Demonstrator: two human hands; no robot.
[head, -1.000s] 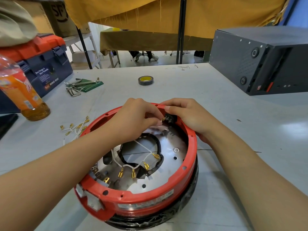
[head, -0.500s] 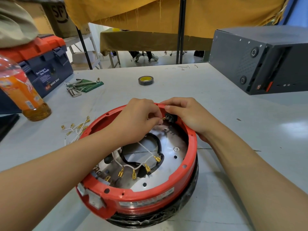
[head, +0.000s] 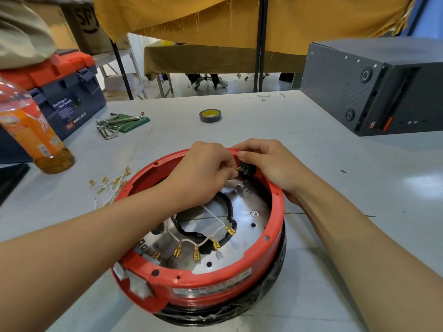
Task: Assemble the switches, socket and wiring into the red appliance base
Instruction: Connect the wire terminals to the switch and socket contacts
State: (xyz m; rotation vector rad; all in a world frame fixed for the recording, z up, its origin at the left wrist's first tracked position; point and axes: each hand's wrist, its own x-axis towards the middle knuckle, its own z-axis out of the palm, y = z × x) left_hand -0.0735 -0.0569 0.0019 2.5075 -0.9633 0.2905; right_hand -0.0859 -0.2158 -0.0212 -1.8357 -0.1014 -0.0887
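Observation:
The red appliance base point(head: 275, 226) stands upside down on the grey table, its metal floor showing inside. A black socket point(head: 247, 169) with brass pins sits in the far wall of the rim. My left hand point(head: 203, 173) reaches into the base and pinches a brass wire terminal against the socket's pins. My right hand point(head: 268, 164) curls over the rim and holds the socket from outside. White wires with brass terminals point(head: 206, 243) lie loose on the metal floor inside.
Spare white wires with terminals point(head: 112, 185) lie left of the base. An orange drink bottle point(head: 31, 133), a blue toolbox point(head: 67, 101), hex keys point(head: 115, 125) and a tape roll point(head: 210, 116) sit farther back. A dark grey box point(head: 374, 85) stands at the right.
The base has turned slightly, with the loose wires shifting inside it. Both hands stay at the socket, the left one still working a terminal onto its pins.

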